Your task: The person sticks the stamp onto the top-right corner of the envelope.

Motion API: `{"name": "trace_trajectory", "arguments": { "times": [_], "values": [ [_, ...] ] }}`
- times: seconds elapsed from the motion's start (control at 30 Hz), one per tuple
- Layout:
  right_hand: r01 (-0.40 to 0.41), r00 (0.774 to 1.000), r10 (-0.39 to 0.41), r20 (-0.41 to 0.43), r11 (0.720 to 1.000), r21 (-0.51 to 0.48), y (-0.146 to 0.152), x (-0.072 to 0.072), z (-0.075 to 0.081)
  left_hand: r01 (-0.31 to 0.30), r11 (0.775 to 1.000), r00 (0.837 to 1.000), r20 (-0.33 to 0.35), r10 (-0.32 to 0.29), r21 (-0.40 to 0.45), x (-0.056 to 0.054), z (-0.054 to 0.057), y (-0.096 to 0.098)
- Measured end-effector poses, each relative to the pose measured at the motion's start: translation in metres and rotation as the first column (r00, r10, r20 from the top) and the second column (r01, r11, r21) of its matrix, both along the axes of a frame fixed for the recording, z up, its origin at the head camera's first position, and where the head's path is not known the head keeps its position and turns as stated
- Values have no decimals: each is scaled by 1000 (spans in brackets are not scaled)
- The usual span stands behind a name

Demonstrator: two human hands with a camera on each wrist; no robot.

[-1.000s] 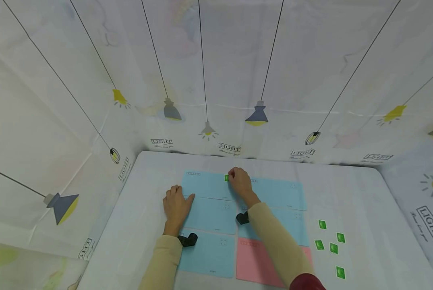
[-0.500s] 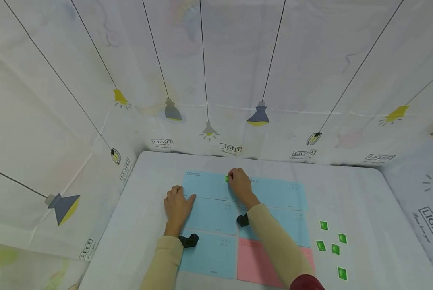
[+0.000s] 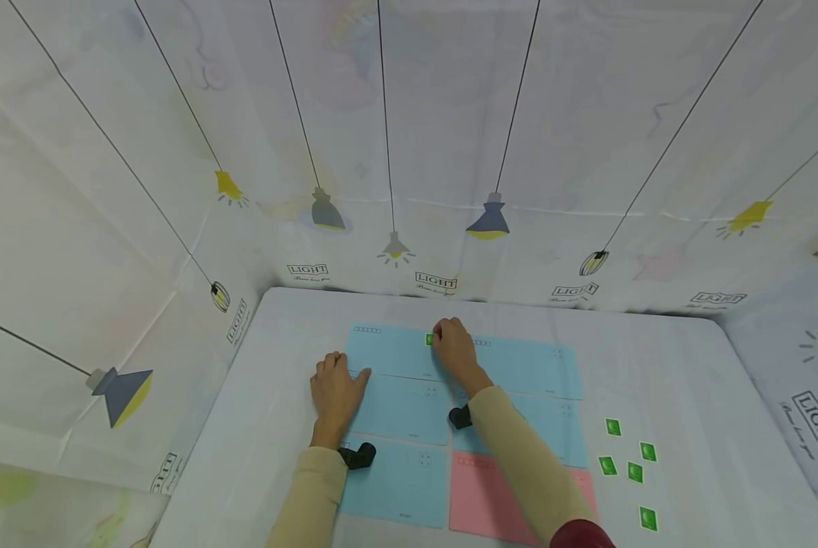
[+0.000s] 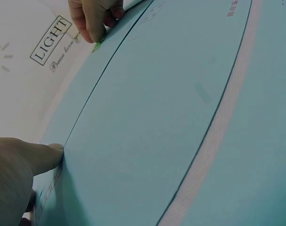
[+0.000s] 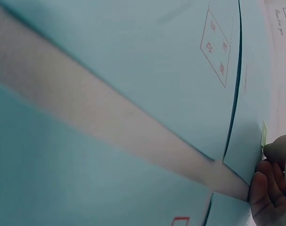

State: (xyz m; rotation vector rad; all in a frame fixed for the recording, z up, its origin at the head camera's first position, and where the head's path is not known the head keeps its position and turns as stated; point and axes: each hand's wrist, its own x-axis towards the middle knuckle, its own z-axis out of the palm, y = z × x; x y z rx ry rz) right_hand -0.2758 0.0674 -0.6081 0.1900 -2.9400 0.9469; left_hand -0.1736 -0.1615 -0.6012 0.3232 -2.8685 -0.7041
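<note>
My right hand (image 3: 455, 352) is at the upper right corner of the top left blue envelope (image 3: 384, 352), its fingers curled. Thumb and fingertips pinch one edge of a small green stamp (image 3: 429, 339) lying at that corner; in the right wrist view only a sliver of the stamp (image 5: 264, 134) shows. My left hand (image 3: 335, 392) rests with spread fingers at the left edges of the top and middle left envelopes. Its thumb (image 4: 46, 157) lies at the line between them in the left wrist view. Under the right forearm, other envelopes are partly hidden.
Several loose green stamps (image 3: 634, 472) lie on the white table (image 3: 710, 411) at right. More blue envelopes (image 3: 402, 407) form rows, with a pink envelope (image 3: 473, 495) at lower right. A white printed curtain (image 3: 436, 251) stands behind the table.
Both hands stay nearly in place, the right still at the green stamp. The whole head view has shifted very slightly.
</note>
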Motion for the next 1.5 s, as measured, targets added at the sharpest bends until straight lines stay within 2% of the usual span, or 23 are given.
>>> {"name": "trace_trajectory", "arguments": {
  "times": [0.37,0.57,0.73,1.0,1.2,1.5],
  "values": [
    [7,1000,-6,16,998,-65,10,3,16,1,1000,1000,-9,-1,1,0,4,4],
    [30,999,-34,-35,995,-96,28,5,30,1,1000,1000,-15,-1,15,1,7,4],
    [48,996,-58,-75,991,-128,48,12,43,-1,1000,1000,-16,1,21,1,7,3],
    [69,986,-97,-134,978,-198,78,42,60,-15,999,1000,-2,15,33,2,6,0],
    [116,972,-147,-182,978,-171,103,70,60,-15,1000,1000,7,15,22,4,2,-2],
    [147,934,-185,-306,979,-141,149,106,56,-8,1000,1000,11,8,19,2,3,-1]
  ]
}}
